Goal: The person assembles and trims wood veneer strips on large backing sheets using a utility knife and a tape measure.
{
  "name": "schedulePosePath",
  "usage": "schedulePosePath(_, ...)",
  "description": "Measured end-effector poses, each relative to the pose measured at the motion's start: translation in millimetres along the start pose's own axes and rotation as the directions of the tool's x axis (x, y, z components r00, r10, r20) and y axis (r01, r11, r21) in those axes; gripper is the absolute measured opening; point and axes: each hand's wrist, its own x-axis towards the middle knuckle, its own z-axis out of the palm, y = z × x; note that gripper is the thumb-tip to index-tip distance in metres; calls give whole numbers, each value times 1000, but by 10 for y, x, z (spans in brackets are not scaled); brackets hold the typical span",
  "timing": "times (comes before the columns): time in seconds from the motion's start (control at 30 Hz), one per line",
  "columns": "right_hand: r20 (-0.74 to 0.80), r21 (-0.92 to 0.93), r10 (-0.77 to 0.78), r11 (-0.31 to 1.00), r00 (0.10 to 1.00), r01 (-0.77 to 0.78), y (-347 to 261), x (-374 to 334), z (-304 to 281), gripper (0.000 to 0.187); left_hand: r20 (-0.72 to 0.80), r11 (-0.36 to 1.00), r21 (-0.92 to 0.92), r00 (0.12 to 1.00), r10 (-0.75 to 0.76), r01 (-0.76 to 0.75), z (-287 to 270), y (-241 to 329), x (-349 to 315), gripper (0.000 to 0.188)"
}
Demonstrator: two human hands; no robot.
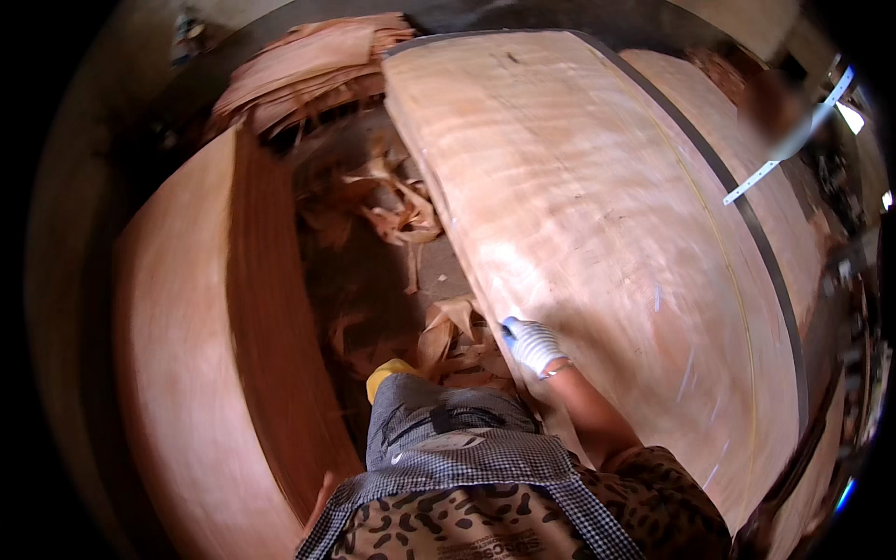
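Note:
My right hand (534, 345), in a white striped glove with blue fingertips, is at the left edge of a broad, pale wood veneer sheet (579, 205). Its fingers are closed at that edge; their tips are partly hidden. The sheet lies on top of a wide, table-high surface to my right. Only a sliver of skin from my left side shows at the bottom, beside the tall veneer stack (187, 327); no left hand can be made out there.
Torn veneer scraps (401, 205) litter the dark floor between the stack and the sheet. Another pile of veneer (308, 65) stands at the far left. A dark strip (737, 187) and a thin yellow line run along the sheet's right side. A pale perforated strip (751, 180) juts in beyond.

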Motion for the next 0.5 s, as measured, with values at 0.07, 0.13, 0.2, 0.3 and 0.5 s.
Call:
schedulePosePath(0.07, 11, -16, 19, 1000, 1000, -19, -154, 422, 140, 20, 102, 998, 66, 995, -9, 2, -92, 1, 335, 33)
schedulePosePath(0.13, -22, -4, 32, 999, 999, -32, -221, 723, 189, 22, 173, 991, 130, 985, 21, -44, -304, 168, 785, 32)
schedulePosePath(0.2, -93, 53, 138, 990, 986, -134, -212, 1012, 233, 21, 214, 977, 179, 974, 74, -114, -660, 452, 1337, 32)
schedulePosePath(0.3, -1, 28, 312, 950, 950, -312, -352, 1518, 136, 22, 226, 936, 256, 956, 187, -244, -1461, 1004, 2314, 31)
schedulePosePath(0.5, -83, 137, 268, 957, 960, -255, -1123, 2714, -137, 21, 230, 470, 704, 797, 558, -533, -3351, 2823, 4016, 29)
